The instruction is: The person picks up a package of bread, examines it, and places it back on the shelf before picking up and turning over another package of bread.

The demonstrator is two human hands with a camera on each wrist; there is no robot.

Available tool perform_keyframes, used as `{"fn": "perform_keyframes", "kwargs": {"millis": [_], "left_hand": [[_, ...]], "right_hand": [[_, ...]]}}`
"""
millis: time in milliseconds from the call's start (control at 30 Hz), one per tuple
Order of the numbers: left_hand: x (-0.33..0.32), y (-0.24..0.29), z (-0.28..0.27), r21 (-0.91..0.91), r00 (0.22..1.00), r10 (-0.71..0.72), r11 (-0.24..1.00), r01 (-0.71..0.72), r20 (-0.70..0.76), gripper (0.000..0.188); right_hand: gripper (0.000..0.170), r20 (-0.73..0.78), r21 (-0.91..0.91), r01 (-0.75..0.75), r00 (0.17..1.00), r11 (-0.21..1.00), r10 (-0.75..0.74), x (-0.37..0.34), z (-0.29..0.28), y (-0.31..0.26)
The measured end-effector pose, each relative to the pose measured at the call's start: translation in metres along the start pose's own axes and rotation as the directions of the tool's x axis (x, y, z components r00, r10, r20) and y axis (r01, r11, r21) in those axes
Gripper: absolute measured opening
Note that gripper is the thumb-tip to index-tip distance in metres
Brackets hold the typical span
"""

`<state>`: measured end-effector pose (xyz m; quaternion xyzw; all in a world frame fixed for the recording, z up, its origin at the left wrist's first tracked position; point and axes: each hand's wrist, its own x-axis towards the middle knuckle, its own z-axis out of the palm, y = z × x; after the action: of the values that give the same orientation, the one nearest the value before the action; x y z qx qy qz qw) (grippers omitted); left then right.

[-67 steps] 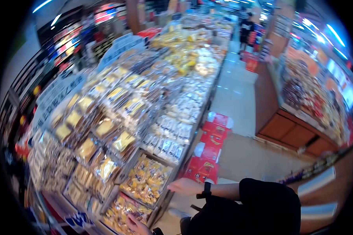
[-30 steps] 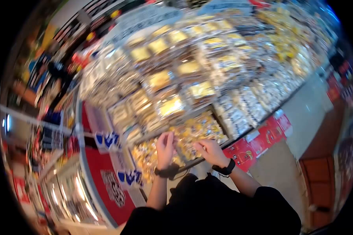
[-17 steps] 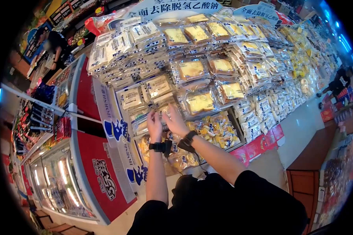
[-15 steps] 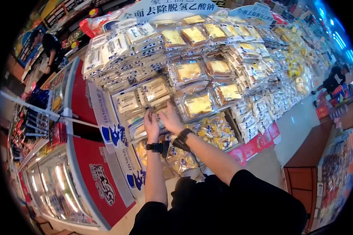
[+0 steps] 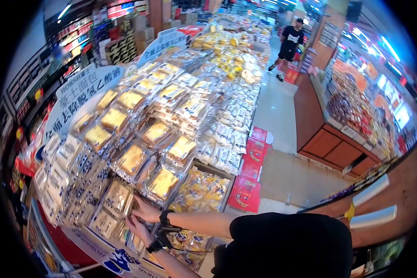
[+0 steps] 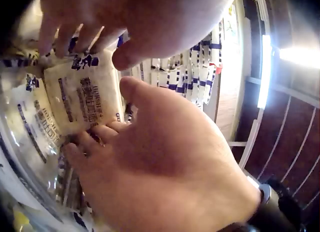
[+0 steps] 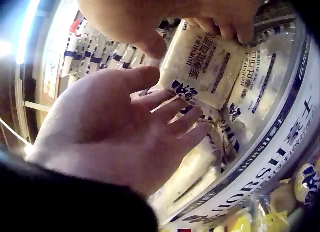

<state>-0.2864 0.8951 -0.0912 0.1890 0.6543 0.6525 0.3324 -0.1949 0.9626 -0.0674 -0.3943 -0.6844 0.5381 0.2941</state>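
Observation:
A clear-wrapped pack of sliced bread (image 6: 82, 92) with dark printing lies in a display box, between my two hands. In the left wrist view my left hand (image 6: 160, 152) is at one end of it, fingertips right at the edge and thumb extended. My right hand (image 7: 132, 124), in the right wrist view, is at the other end, palm showing and fingers fairly straight beside the wrapper. From the head view the left hand (image 5: 140, 229) and right hand (image 5: 147, 211) are close together over the box. Another bread pack (image 7: 252, 84) lies alongside.
Stacks of yellow-topped bread packs (image 5: 132, 160) rise just beyond the hands. A box of small yellow packets (image 5: 204, 190) stands to the right. A printed box wall (image 7: 250, 184) edges the bread. Red cartons (image 5: 245, 192) lie on the floor, and a person (image 5: 292, 39) stands in the aisle.
Both hands have moved from over the yellow packets to the bread packs farther left, and closer together. The head view swung left, then back right; the person in the aisle is more visible.

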Motion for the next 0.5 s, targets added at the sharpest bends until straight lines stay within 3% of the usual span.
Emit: {"fn": "perform_keyframes", "kwargs": {"millis": [100,167,300,367,433,467,500], "left_hand": [[-0.024,0.021,0.006,0.052,0.996,0.070,0.996,-0.067,-0.048,0.057],[-0.038,0.031,0.008,0.132,0.994,0.097,0.987,-0.089,-0.054,0.055],[-0.083,0.060,0.023,0.143,0.970,0.212,0.971,-0.194,-0.122,0.057],[-0.108,0.082,0.027,0.165,0.974,0.208,0.968,-0.191,-0.088,0.055],[-0.123,0.082,0.032,0.261,0.926,0.358,0.911,-0.319,-0.120,0.048],[-0.130,0.081,0.033,0.309,0.893,0.431,0.873,-0.377,-0.130,0.045],[-0.137,0.081,0.032,0.320,0.894,0.444,0.856,-0.406,-0.056,0.044]], "right_hand": [[0.084,0.041,-0.067,0.018,0.999,0.998,-0.015,-0.022,-0.011,-0.018],[0.083,0.127,0.057,-0.029,0.992,0.998,0.021,-0.043,-0.030,-0.047],[0.081,0.116,-0.079,0.083,0.990,0.993,-0.073,-0.065,-0.043,-0.053],[0.079,0.139,-0.058,0.078,0.988,0.995,-0.070,-0.089,-0.062,-0.072],[0.078,0.145,-0.026,0.095,0.985,0.995,-0.090,-0.112,-0.080,-0.080],[0.073,0.065,-0.119,0.166,0.985,0.979,-0.160,-0.124,-0.086,-0.076],[0.072,0.075,-0.100,0.154,0.986,0.983,-0.146,-0.137,-0.099,-0.080]]}}
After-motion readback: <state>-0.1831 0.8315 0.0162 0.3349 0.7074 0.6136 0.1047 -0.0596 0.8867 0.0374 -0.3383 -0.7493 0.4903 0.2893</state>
